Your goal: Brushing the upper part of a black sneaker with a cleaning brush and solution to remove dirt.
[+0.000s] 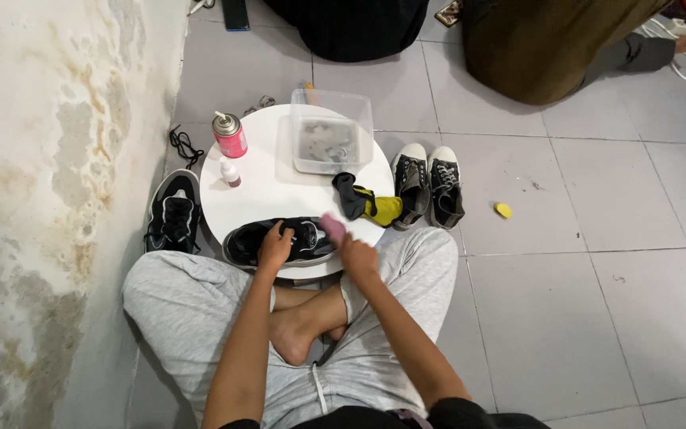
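On the near edge of the round white counter (pixel 263 187) lies a black shoe (pixel 279 242), on its side, long axis running left–right across the person's lap. Left hand (pixel 274 246) pressed flat on the shoe's middle, fingers curled over the upper, pinning it. Right hand (pixel 356 254) closed around a small pink sponge (pixel 333 226), held at the shoe's right end, touching or nearly touching it; contact not clear. So the shoe lies directly ahead of both hands, left hand over its centre, right hand at its far right tip.

Farther back on the counter: clear tub (pixel 332 131) with cloudy water, pink spray can (pixel 230 135), small bottle (pixel 230 171), a black and yellow cloth (pixel 367 204) at the right rim.

On the floor: second black shoe (pixel 173 213) left of the counter, grey sneaker pair (pixel 428 184) right of it, small yellow scrap (pixel 502 210) beyond. Person sits cross-legged, grey trousers, bare feet.
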